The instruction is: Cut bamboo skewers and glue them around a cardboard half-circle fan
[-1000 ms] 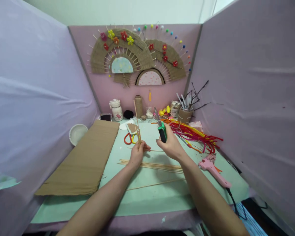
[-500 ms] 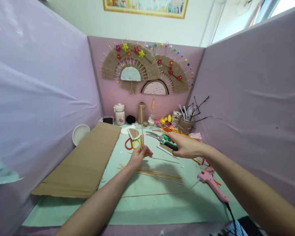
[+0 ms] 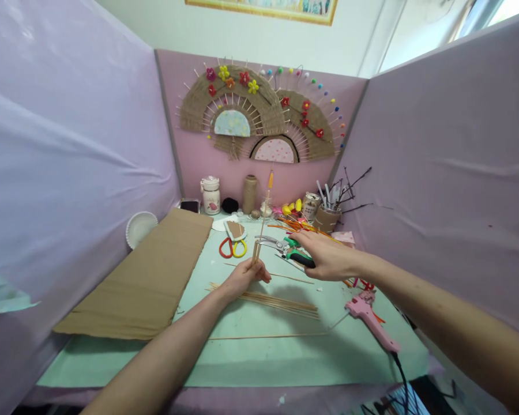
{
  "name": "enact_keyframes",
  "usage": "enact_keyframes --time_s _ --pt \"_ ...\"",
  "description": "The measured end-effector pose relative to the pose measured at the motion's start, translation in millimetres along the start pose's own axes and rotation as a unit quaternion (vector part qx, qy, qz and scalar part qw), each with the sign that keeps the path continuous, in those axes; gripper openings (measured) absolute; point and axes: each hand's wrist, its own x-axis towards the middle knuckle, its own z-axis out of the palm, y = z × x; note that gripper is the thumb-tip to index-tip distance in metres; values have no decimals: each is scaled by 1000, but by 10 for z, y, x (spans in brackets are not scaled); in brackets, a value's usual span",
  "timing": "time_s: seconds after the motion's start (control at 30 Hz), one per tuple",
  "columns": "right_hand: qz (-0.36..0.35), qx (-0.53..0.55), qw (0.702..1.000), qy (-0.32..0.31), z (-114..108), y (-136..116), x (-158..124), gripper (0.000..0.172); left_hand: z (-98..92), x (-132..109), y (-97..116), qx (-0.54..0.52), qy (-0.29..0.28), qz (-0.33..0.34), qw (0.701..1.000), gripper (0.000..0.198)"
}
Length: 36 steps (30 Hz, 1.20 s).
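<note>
My left hand (image 3: 245,276) pinches a few thin bamboo sticks (image 3: 262,222) and holds them upright over the middle of the mint-green mat (image 3: 263,351). My right hand (image 3: 326,255) lies over the green-and-black handles of a pair of garden shears (image 3: 281,246), which rest flat on the mat with their blades pointing left. A row of loose bamboo sticks (image 3: 277,302) lies on the mat just in front of my left hand.
A long cardboard sheet (image 3: 147,282) covers the left of the mat. A pink glue gun (image 3: 369,320) lies at the right, red-and-yellow scissors (image 3: 231,246) at the back, coloured pipe cleaners (image 3: 303,226), jars and a white paper plate (image 3: 140,226) around. Purple partitions wall three sides.
My right hand has lowered the shears from upright in the air to flat on the mat. The sticks in my left hand now tilt slightly right. The camera has tipped upward.
</note>
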Motion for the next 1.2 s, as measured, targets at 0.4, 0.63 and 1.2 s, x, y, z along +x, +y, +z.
enact_keyframes --time_s 0.4,0.63,1.2 --pt "-11 9 1000 -2 20 -54 98 64 26 -9 39 -6 1 -1 1000 53" --pt "-9 18 1000 -19 -42 -83 110 62 9 -3 22 0 -6 0 1000 53" --pt "32 -30 998 -45 -89 -219 77 33 8 -1 10 14 -13 -1 1000 53"
